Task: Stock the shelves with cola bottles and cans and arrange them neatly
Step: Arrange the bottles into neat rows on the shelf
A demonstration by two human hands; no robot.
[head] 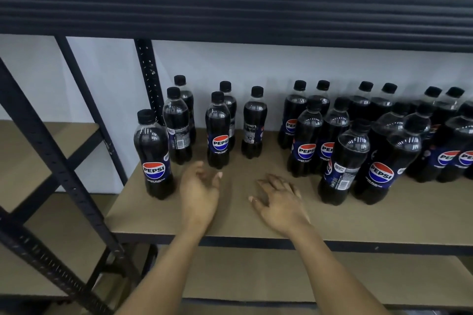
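The head view is the only one I have, and it looks down on the middle shelf (pixel 384 222), a brown board in a dark metal frame. The upper beam (pixel 230 13) runs above it and a lower board (pixel 256 276) lies beneath.

The cola bottles stand on this shelf in two groups. On the left are six, with gaps between them. The front-left bottle (pixel 153 158) stands alone near the front edge of the board, and the others go back toward the wall in short columns. Some labels face me and some are turned away. On the right, the dense cluster (pixel 355 151) is packed bottle against bottle, and its rows run out of the picture. I judge that the left group needs the arranging most, because its spacing and its labels are uneven. I see no cans here.

Both hands are in the free strip of board between the two groups. The left hand (pixel 199 194) holds nothing. Its fingers are loosely bent and its palm is turned inward, just beside the labelled bottle (pixel 218 133). The right hand (pixel 280 202) also holds nothing. It is palm down with fingers spread, low over the board, and I cannot tell if it touches. I think they are held so to be ready for a bottle on either side.
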